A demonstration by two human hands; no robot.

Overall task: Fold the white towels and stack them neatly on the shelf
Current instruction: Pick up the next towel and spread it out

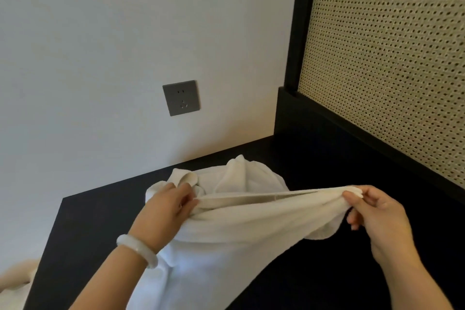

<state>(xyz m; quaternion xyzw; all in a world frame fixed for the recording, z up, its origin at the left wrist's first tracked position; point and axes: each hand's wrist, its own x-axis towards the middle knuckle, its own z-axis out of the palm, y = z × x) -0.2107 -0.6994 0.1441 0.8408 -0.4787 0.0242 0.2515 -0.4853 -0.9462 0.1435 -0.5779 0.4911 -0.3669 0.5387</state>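
Black wooden surface (327, 259) carries no folded stack, so I judge the task barely begun: folding and shelving are both still to do. White terry towel (226, 229) hangs above it, one hem drawn taut between both hands. A crumpled white heap (241, 176) lies behind on the wood, perhaps another towel. Left hand (166, 206), wearing a pale stone bangle (137, 249), pinches the hem's left end. Right hand (380, 216) pinches the right end, fingers curled.

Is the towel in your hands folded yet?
Not folded: the towel hangs loose and bunched, its top edge stretched between the left hand and right hand, each pinching it.
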